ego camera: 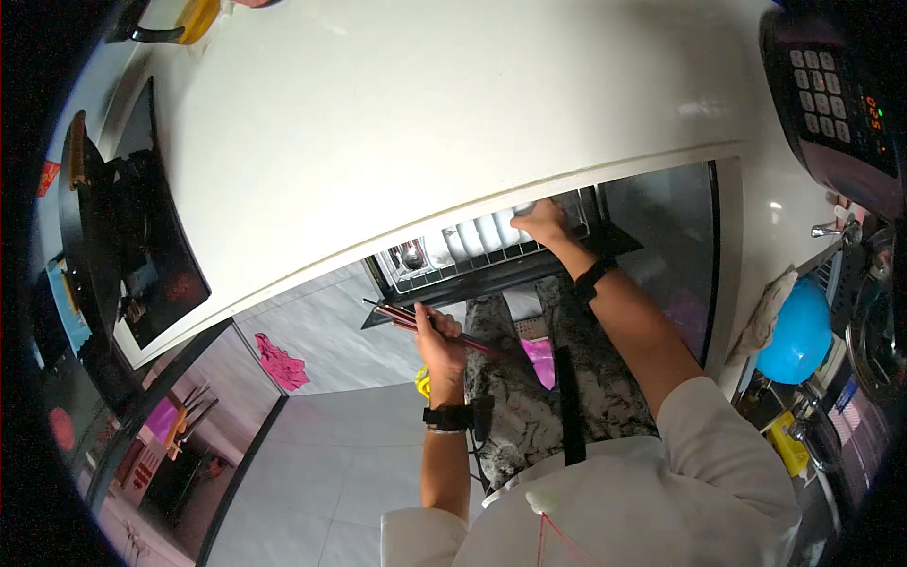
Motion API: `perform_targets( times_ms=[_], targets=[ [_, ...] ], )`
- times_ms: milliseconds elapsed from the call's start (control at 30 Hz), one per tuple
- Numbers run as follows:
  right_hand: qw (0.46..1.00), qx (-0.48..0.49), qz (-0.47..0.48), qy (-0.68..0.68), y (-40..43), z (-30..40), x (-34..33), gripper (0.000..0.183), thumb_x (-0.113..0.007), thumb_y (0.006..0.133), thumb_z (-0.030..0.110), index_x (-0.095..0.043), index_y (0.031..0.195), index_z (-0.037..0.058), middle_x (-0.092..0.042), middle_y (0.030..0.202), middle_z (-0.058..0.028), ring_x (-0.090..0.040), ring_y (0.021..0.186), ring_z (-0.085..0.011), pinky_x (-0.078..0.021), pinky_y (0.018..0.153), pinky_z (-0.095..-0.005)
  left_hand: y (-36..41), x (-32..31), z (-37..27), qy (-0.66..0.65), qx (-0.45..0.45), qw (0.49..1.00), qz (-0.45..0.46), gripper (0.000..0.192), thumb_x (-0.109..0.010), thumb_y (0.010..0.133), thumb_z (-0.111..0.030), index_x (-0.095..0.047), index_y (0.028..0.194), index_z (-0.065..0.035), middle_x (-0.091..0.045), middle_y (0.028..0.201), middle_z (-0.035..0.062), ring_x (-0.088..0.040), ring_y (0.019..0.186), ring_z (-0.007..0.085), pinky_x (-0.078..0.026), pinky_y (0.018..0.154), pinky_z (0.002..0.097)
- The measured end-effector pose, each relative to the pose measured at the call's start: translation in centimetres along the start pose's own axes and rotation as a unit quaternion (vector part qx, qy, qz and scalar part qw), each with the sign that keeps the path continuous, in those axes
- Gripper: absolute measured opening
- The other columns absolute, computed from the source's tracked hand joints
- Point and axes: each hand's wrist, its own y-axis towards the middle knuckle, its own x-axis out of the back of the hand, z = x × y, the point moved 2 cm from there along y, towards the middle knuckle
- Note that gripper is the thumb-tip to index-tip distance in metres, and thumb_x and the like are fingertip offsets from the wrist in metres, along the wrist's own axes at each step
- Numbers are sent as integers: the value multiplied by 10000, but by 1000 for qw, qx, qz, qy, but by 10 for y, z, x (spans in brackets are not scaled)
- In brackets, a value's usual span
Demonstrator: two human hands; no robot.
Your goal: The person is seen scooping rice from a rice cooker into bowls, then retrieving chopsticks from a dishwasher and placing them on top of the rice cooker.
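Observation:
Several dark reddish chopsticks (400, 315) are gripped in a bundle by my left hand (441, 341), out in front of the pulled-out drawer. A wire dish basket (496, 259) fills that drawer below the countertop edge. White bowls (468, 238) stand in a row on their sides in it, with a shiny metal utensil (412, 256) in its left end. My right hand (545, 222) reaches into the basket at the right end of the row, its thumb against a pale, rounded dish (524, 209). The fingertips are hidden, so its grip is unclear.
The white countertop (453, 106) overhangs the drawer. A dark wok (96, 234) and a black hob (152, 262) are at the left. An electric cooker (822, 106) with a lit display stands at the right, above a blue bowl (795, 330). A pink cloth (280, 361) lies on the floor tiles.

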Motion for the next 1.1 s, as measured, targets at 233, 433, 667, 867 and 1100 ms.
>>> perform_targets(
  times_ms=[233, 433, 667, 867, 1100],
  targets=[
    [997, -37, -46, -44, -29, 6, 44, 782, -723, 551, 330, -415, 1187, -6, -515, 1096, -264, -519, 1008, -386, -452, 852, -393, -29, -23, -17, 16, -29, 999, -20, 320, -522, 873, -280, -381, 626, -134, -252, 508, -46, -211, 432, 80, -189, 415, 240],
    [992, 70, 74, 77, -112, -1, 135, 806, -717, 553, 289, -390, 1213, -38, -559, 1031, -230, -573, 894, -349, -473, 779, -371, -75, -58, -44, 30, -55, 996, 56, 352, -506, 871, -220, -301, 597, -137, -207, 530, -38, -203, 452, 83, -190, 417, 252],
    [834, 106, 215, 498, -219, 11, 224, 569, -598, 700, 105, -429, 1239, 33, -563, 1033, -90, -564, 914, -174, -480, 741, -300, -139, -132, -98, -17, -157, 967, 199, 326, -446, 863, -144, -285, 580, -127, -220, 498, -24, -199, 432, 84, -178, 393, 245],
    [765, 172, 89, 614, -197, 45, 283, 451, -486, 718, 43, -481, 1168, 61, -521, 1078, -50, -495, 1011, -171, -459, 799, -361, -198, -207, -136, -15, -251, 919, 304, 374, -474, 847, -193, -266, 546, -114, -210, 477, -13, -192, 427, 84, -167, 380, 247],
    [708, 130, 94, 687, -145, 67, 293, 351, -503, 752, 83, -520, 1102, 99, -550, 1025, -42, -525, 952, -176, -459, 783, -378, -227, -242, -159, -28, -295, 887, 354, 308, -472, 847, -201, -332, 588, -111, -238, 485, -15, -213, 422, 89, -192, 373, 235]
  ],
)
